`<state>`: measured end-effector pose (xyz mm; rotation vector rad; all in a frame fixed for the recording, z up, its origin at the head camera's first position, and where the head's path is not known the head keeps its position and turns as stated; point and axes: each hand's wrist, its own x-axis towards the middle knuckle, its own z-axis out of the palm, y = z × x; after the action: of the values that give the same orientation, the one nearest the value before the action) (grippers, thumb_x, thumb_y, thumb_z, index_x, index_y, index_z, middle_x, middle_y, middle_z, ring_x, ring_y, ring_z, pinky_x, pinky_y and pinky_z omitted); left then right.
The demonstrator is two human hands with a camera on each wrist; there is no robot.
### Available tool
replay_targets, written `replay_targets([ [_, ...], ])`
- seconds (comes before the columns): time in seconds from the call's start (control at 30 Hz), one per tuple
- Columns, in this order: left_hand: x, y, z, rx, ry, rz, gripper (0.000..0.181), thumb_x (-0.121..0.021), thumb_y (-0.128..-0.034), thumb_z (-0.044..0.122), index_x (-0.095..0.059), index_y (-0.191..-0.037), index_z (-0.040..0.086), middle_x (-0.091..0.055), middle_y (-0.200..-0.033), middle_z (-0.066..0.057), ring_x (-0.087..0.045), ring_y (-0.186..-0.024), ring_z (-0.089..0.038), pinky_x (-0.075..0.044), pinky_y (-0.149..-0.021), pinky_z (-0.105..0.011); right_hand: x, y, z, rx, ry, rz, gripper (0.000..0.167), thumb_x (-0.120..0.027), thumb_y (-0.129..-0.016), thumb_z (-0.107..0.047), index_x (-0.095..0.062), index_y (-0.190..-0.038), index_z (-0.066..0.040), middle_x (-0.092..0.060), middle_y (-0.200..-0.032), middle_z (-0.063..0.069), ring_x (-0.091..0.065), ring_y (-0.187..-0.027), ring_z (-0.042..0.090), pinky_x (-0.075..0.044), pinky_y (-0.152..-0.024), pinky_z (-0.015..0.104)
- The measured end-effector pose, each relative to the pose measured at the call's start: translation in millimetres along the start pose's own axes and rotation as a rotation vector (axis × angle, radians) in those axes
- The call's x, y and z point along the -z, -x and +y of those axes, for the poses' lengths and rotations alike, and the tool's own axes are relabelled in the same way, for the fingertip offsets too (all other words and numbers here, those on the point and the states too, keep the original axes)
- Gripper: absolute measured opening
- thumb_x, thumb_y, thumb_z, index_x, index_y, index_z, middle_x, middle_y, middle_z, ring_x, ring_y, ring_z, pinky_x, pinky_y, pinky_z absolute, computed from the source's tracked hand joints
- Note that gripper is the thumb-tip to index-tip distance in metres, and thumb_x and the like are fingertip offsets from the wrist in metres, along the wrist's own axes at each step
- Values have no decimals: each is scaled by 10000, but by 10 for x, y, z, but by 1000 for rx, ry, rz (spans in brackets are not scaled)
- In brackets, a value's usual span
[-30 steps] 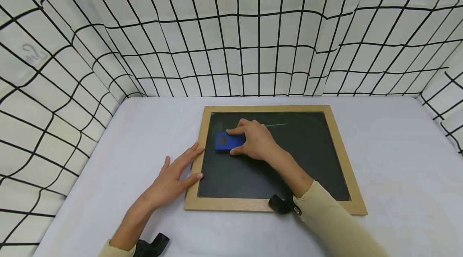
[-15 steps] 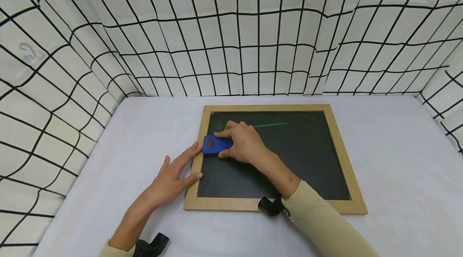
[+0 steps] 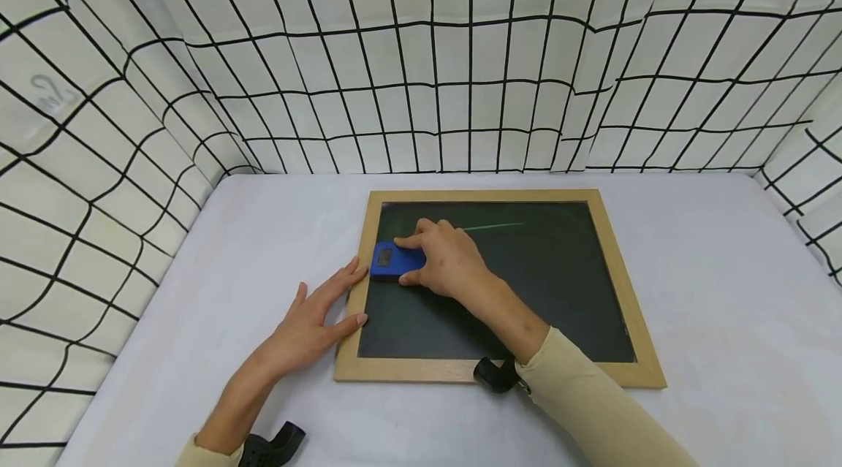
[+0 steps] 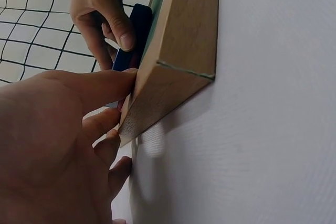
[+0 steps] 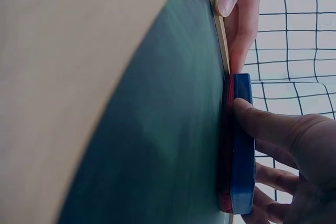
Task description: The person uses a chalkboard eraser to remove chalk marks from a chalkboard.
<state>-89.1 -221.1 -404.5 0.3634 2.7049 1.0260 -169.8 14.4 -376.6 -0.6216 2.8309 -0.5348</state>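
Observation:
A small chalkboard (image 3: 513,299) in a light wooden frame (image 3: 421,370) lies flat before me. My right hand (image 3: 450,259) grips a blue board eraser (image 3: 388,261) by its long sides, thumb on the near one. The eraser's reddish underside (image 5: 227,145) sits against the board's left part, beside the frame. My left hand (image 3: 314,322), fingers spread, rests its fingertips and thumb on the left frame edge, as the left wrist view (image 4: 58,129) also has it. A thin green chalk line (image 3: 493,226) runs across the upper board, its left end behind my right hand.
A white cloth (image 3: 723,291) covers the table around the board. Black wire mesh (image 3: 470,58) backed with white stands along the far side, the left and the right. Dark wrist cameras (image 3: 496,375) sit at both sleeves.
My right hand has slid the eraser left across the board to the frame, then slightly back to the right. The left hand stays at the frame's left edge.

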Motion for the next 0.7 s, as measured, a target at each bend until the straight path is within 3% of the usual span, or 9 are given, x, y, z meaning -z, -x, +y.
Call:
replay_targets([
  [0.33, 15, -37, 6, -2, -15, 1, 712, -709, -992, 328, -393, -1617, 200, -246, -1748, -92, -238, -1597, -445, 87, -1193, -812, 84, 81, 140, -66, 13, 12, 667, -815, -884, -468, -576, -1491, -329, -597, -1419, 32, -575, -1214, 259, -515, -1045, 461],
  [0.7, -12, -19, -21, -4, -6, 9, 717, -725, -980, 310, -403, -1611, 196, -257, -1745, -91, -254, -1592, -445, 83, -1194, -810, 188, 319, 550, -166, -3, 31, 680, -823, -879, -471, -579, -1493, -312, -593, -1369, 58, -566, -1163, 289, -526, -979, 483],
])
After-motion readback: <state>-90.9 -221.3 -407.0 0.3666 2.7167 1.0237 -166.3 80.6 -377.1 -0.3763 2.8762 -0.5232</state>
